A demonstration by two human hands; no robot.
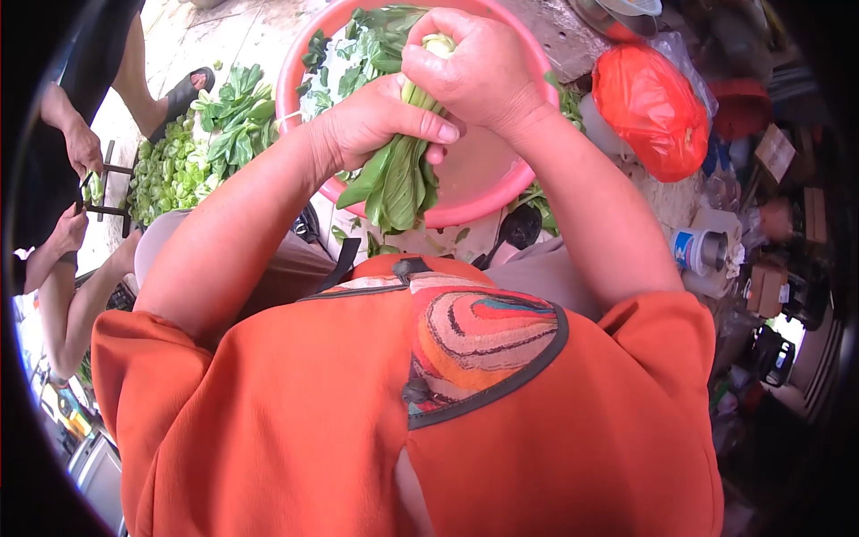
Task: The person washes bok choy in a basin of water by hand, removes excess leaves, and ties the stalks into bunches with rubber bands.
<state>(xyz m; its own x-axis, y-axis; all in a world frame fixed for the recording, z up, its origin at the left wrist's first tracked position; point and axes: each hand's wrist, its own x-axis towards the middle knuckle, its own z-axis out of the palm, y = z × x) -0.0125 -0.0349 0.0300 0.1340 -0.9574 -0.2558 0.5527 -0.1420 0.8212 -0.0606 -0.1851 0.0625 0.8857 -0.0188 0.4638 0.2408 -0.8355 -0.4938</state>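
Greens are hanging in one leafy bunch from my two hands, over the near side of a pink basin. My right hand is clasping the pale stem end at the top, its fingers curling around it and the whitish tip showing beside the thumb. My left hand is clamping the same bunch a little lower, thumb lying across the stems, and the leaves are fanning down and toward me. The two hands are working close together, and I cannot tell whether they are touching. Inside the basin, loose leaves are lying toward the left. Left of the rim, on the floor, leafy heads are sitting just beside the basin, and pale green pieces are spreading next to them. At the far left another person's hands are holding a green piece, and a sandalled foot is resting near the spread. On the right, a red plastic bag is bulging; nearer me, a blue-labelled container is lying among dim clutter. Stray leaves are lying near my shoe, and my orange top is filling the near side.
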